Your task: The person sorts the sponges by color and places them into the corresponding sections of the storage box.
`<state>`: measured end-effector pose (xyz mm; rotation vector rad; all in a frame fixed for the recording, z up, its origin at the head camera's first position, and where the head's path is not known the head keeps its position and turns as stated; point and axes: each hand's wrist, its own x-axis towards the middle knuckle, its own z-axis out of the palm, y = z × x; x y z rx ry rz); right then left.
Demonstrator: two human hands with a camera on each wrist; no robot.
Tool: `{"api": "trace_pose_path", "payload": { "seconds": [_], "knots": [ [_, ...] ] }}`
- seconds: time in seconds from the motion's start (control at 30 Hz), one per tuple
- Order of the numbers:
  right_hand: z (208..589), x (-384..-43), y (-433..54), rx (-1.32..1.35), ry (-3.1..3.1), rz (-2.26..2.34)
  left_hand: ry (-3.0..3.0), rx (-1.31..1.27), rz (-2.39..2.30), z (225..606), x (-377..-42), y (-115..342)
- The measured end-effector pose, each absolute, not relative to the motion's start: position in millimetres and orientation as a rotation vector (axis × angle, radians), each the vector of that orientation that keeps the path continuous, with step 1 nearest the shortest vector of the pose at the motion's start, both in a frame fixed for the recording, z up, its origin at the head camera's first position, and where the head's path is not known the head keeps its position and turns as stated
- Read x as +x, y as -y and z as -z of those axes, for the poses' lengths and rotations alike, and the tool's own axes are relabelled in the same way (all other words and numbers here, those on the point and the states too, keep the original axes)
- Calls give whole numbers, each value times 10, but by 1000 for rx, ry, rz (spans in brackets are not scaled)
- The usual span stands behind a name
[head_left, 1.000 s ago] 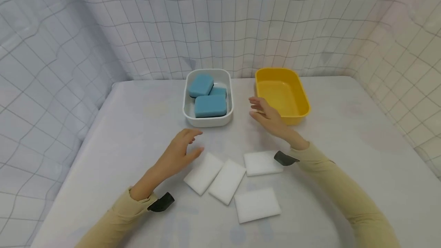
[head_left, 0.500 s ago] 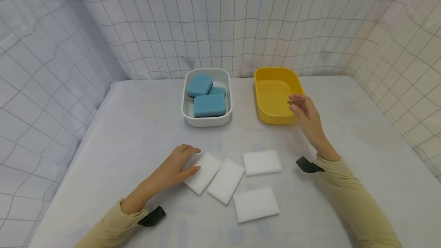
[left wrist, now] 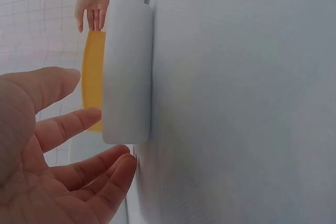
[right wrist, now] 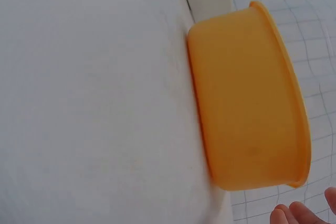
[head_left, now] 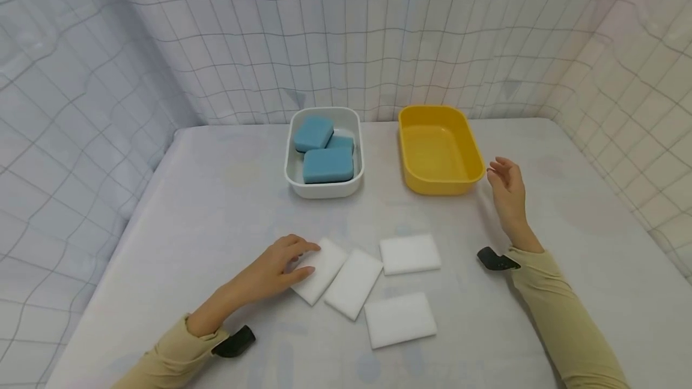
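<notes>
My left hand (head_left: 273, 269) is over the leftmost white sponge pad (head_left: 325, 266), thumb and fingers spread about its near end. In the left wrist view, gaps show between the fingers and the pad (left wrist: 127, 82), and nothing is pinched. Three more white pads lie flat to its right: a slanted one (head_left: 354, 284), an upper one (head_left: 409, 254) and a lower one (head_left: 400, 320). Just beyond the right side of a yellow tub (head_left: 440, 152), my right hand (head_left: 508, 191) hovers with loosely bent fingers. It holds nothing; only its fingertips (right wrist: 296, 213) show in the right wrist view.
A white tub (head_left: 324, 191) stands left of the yellow one, with blue sponges (head_left: 328, 165) piled inside. The yellow tub has nothing in it. Grid-patterned cloth walls (head_left: 357, 41) enclose the back and sides of the white-covered table (head_left: 216, 197).
My left hand has come down toward me and then right, over the leftmost pad. My right hand has crossed from the yellow tub's left front corner to its right side. Tubs and pads stay put.
</notes>
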<state>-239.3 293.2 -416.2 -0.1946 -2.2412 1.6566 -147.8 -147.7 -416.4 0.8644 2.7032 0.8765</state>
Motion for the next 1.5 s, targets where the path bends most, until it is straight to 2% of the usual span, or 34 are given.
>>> {"api": "trace_pose_path", "payload": {
  "seconds": [0.3, 0.5, 1.13, 1.5],
  "knots": [
    [4277, -2529, -2910, -134, 2377, -1725, -2716, 885, -842, 4170, -1412, 1466],
    [4303, -2583, -2854, -161, 2491, -1554, -2753, 873, -727, 4141, -1343, 1388],
    [4322, -2589, -2867, -158, 2584, -1560, -2965, 919, -478, 4117, -1177, 1215],
    [4332, -2611, -2843, -160, 2606, -1524, -3023, 838, -473, 4156, -1146, 1198]
  ]
}}
